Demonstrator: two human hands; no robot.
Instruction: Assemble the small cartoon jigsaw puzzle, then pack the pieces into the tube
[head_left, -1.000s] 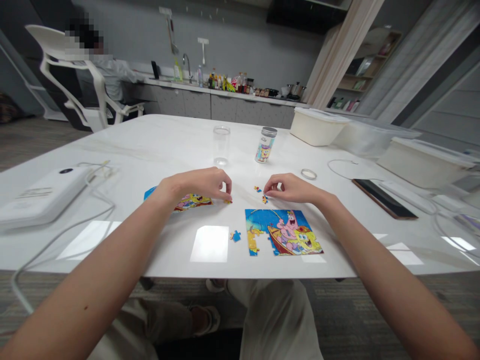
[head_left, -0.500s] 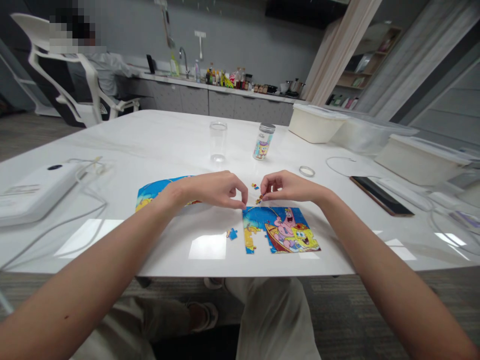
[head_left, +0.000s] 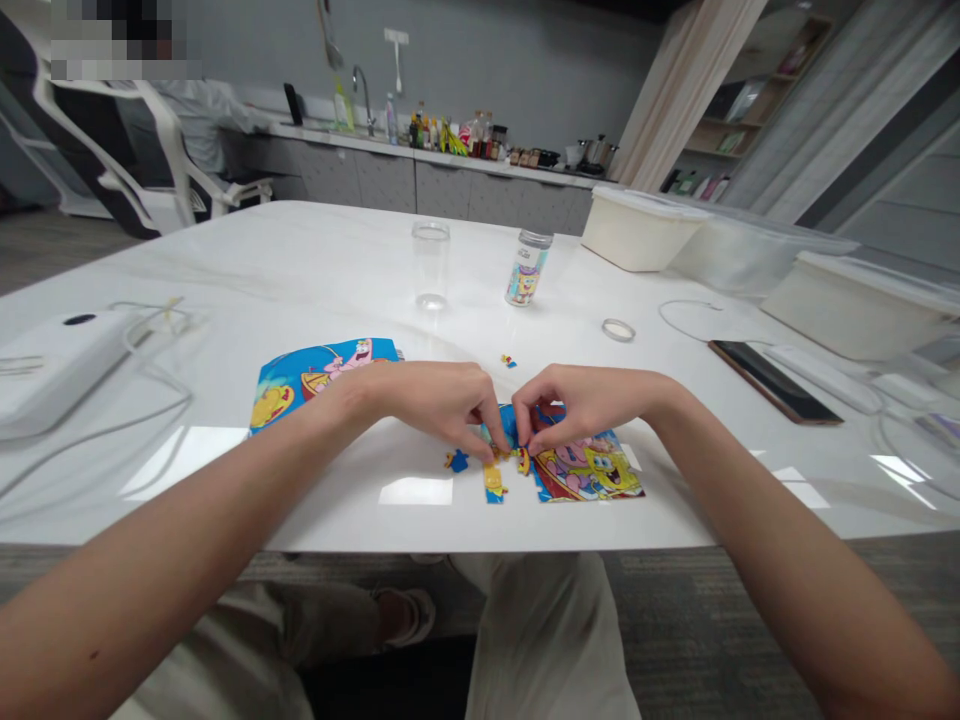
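A partly assembled jigsaw puzzle (head_left: 592, 470) with cartoon figures in a boat lies near the table's front edge, a gap in its lower left part. My right hand (head_left: 577, 405) pinches a small puzzle piece (head_left: 523, 461) between thumb and forefinger, right at that gap. With curled fingers, my left hand (head_left: 454, 405) presses thumb and forefinger onto the puzzle's left part, holding it against the table. The hands cover much of its upper edge. Left of the puzzle lies a loose blue piece (head_left: 458, 460); another small loose piece (head_left: 509, 361) lies behind the hands.
A printed picture sheet (head_left: 281, 385) lies partly under my left forearm. Behind stand a clear jar (head_left: 431, 265) and a printed canister (head_left: 527, 270), with a ring-shaped lid (head_left: 618, 330) nearby. A phone (head_left: 772, 382) and storage boxes (head_left: 637, 232) are at right, a white device (head_left: 60, 370) with cables at left.
My right hand has brought its puzzle piece down and nearer, to the gap. My left hand has moved from the puzzle's upper left corner onto its left part. The view has shifted slightly.
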